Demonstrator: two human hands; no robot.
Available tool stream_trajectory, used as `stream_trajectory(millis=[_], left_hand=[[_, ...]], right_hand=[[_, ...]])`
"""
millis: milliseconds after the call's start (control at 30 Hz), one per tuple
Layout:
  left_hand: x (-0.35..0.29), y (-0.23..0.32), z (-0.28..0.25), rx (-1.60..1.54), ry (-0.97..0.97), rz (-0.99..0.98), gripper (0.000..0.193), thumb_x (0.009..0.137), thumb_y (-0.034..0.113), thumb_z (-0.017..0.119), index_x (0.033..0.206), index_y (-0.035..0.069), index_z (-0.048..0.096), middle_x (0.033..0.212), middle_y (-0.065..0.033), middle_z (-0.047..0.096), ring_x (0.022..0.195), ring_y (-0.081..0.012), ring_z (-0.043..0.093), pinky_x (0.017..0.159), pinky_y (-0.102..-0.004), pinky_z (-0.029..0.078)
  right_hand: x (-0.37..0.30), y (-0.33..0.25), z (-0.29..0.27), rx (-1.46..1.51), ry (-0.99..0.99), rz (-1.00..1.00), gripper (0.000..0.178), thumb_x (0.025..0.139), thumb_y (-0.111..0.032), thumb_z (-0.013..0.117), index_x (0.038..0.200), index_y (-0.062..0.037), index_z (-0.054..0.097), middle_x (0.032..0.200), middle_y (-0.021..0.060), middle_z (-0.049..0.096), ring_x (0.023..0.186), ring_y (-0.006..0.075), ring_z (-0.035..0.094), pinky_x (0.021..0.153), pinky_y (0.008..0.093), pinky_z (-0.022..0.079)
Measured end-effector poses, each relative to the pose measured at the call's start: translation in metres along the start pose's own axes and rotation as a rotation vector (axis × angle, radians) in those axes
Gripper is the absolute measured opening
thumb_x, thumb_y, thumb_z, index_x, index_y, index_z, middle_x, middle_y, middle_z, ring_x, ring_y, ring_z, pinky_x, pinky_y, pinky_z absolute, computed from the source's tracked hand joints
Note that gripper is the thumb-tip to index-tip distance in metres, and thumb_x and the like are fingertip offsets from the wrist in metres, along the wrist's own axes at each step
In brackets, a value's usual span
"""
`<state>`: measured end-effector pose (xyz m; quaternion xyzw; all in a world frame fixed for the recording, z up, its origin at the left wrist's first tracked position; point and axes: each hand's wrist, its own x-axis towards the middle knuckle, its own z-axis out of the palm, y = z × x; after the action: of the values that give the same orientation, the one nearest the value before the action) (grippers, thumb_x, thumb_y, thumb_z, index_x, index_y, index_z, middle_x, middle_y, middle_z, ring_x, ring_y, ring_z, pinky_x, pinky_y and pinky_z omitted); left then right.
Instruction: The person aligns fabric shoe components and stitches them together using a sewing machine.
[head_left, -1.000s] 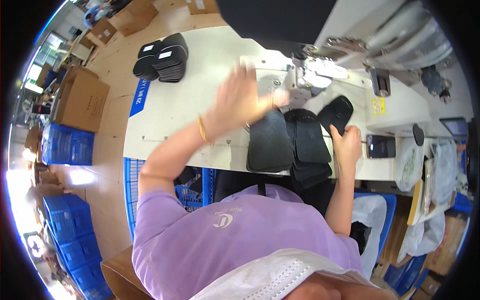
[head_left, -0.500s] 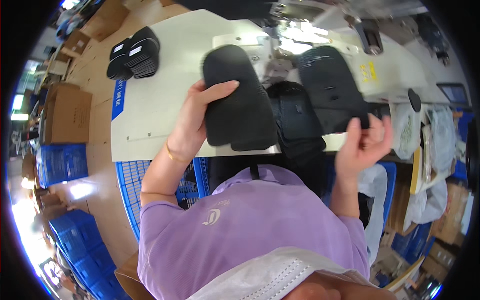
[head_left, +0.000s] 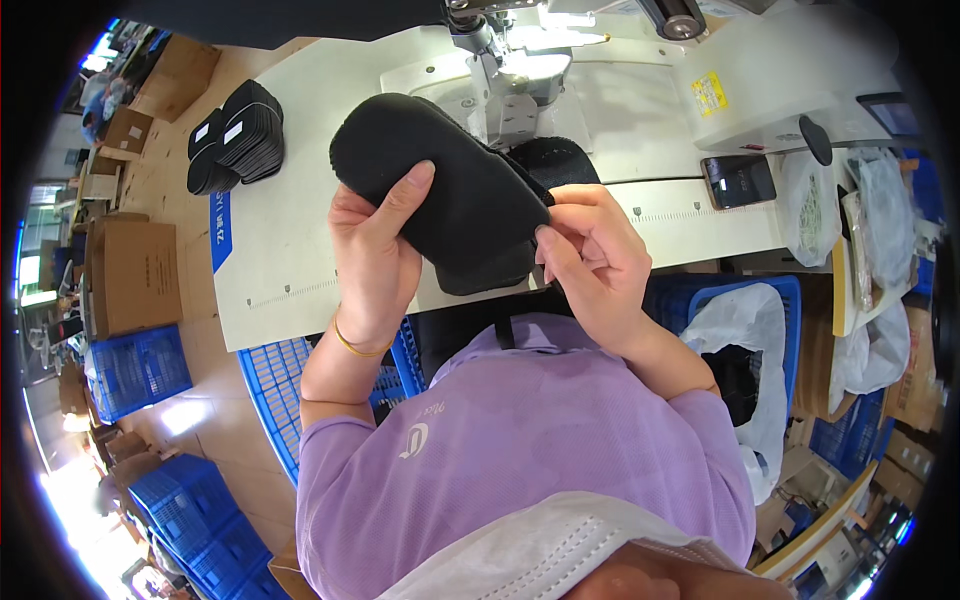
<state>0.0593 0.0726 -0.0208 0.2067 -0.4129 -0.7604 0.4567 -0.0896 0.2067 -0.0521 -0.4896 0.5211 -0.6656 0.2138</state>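
Note:
My left hand (head_left: 381, 235) is closed round a stack of black, round-ended fabric pieces (head_left: 430, 180), its thumb lying across the top one. The stack tilts above the table's front edge, and several layers show along its border. At the stack's right edge, my right hand (head_left: 597, 250) pinches the rim of a black piece between thumb and curled fingers. Whether it grips one layer or more is hidden. Behind the hands, another black fabric piece (head_left: 555, 160) lies on the table close to the sewing machine's needle area (head_left: 515, 95).
Two bundles of similar black pieces (head_left: 250, 135) stand at the table's far left. A phone (head_left: 738, 181) lies at the right by the machine body. Blue crates (head_left: 272, 385) stand below the table, the right one holding a white plastic bag (head_left: 752, 335).
My right hand has come left, bringing the black piece it held apart up to the stack. My left hand and the stack have shifted slightly left. The phone is now uncovered.

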Motion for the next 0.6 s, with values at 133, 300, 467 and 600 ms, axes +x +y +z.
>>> stream_trajectory(millis=[133,300,467,600], left_hand=[[0.008,0.001,-0.002,0.031,-0.02,-0.019,0.024,0.087,-0.007,0.066,0.11,-0.001,0.064,0.106,-0.0113,0.069,0.096,-0.0182,0.067,0.087,-0.03,0.055],[0.018,0.004,-0.005,0.085,-0.04,0.026,0.03,0.086,-0.009,0.066,0.115,-0.003,0.06,0.108,-0.0115,0.068,0.097,-0.0186,0.066,0.088,-0.031,0.054],[0.043,0.015,0.001,0.183,-0.089,0.027,0.034,0.086,-0.009,0.066,0.119,-0.004,0.056,0.109,-0.0115,0.066,0.098,-0.0182,0.066,0.087,-0.0318,0.055],[0.084,0.023,-0.003,0.255,-0.249,-0.11,0.031,0.086,-0.008,0.066,0.116,-0.005,0.058,0.106,-0.0116,0.067,0.095,-0.0179,0.066,0.087,-0.0311,0.055]], right_hand=[[0.005,-0.004,0.007,0.272,0.01,0.091,0.01,0.091,0.011,0.054,0.1,0.009,0.058,0.107,0.0169,0.06,0.083,0.0193,0.069,0.068,0.0273,0.059],[0.012,-0.01,0.009,0.369,0.028,0.22,0.011,0.091,0.009,0.055,0.101,0.009,0.059,0.103,0.0163,0.063,0.084,0.0228,0.07,0.071,0.0306,0.061],[0.027,-0.013,0.005,0.307,-0.017,0.295,0.015,0.095,0.001,0.055,0.108,0.0082,0.06,0.101,0.0162,0.068,0.081,0.0216,0.071,0.068,0.0282,0.059],[0.052,-0.011,0.001,0.274,-0.13,0.436,0.022,0.097,-0.009,0.055,0.108,0.0078,0.062,0.091,0.0155,0.071,0.07,0.0187,0.071,0.061,0.0251,0.058]])
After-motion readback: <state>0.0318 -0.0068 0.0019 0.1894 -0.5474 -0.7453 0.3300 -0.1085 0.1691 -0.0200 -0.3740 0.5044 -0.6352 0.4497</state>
